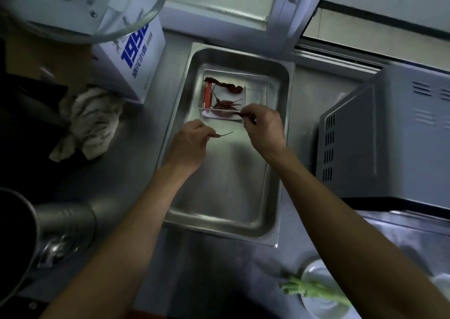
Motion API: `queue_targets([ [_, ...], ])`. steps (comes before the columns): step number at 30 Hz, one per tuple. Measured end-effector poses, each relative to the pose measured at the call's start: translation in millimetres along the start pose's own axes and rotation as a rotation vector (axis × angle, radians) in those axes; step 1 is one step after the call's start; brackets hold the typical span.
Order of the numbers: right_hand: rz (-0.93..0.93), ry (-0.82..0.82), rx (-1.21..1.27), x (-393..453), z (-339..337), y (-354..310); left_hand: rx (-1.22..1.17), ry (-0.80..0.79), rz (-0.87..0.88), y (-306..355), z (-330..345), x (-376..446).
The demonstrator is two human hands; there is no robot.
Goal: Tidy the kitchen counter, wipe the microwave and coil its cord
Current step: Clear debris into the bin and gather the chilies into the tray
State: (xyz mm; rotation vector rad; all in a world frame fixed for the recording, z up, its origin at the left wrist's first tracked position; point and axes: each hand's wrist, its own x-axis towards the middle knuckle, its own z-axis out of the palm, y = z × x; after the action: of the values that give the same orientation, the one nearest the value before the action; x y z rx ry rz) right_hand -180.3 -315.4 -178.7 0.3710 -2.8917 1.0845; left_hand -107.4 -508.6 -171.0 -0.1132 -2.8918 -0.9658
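A steel tray (226, 204) lies on the steel counter. At its far end a small white dish (246, 82) holds several dried red chillies (229, 88). My left hand (188, 143) pinches one small dried chilli (220, 135) just above the tray floor. My right hand (264, 126) pinches another dried chilli (239, 114) at the near edge of the dish. The grey microwave (389, 138) stands to the right of the tray, its vented side facing it. A crumpled grey cloth (90, 121) lies on the counter to the left. No cord shows.
A white box with blue print (136, 58) stands at the back left under a glass bowl (92, 9). A dark pot and a metal cylinder (65, 223) sit near left. A white plate with green stalks (316, 289) is near right.
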Motion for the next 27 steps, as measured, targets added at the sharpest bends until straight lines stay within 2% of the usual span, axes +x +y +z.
queue_targets([
  [7,-0.001,-0.01,-0.025,69.5,27.7,10.1,0.023,-0.003,0.033,-21.0,4.4,50.9],
  [16,0.03,-0.18,-0.04,95.6,50.6,23.3,0.144,0.01,0.112,-46.3,18.2,88.3],
  [27,0.113,0.056,0.04,75.9,21.7,39.9,0.1,-0.016,0.116,-39.3,42.8,134.6],
])
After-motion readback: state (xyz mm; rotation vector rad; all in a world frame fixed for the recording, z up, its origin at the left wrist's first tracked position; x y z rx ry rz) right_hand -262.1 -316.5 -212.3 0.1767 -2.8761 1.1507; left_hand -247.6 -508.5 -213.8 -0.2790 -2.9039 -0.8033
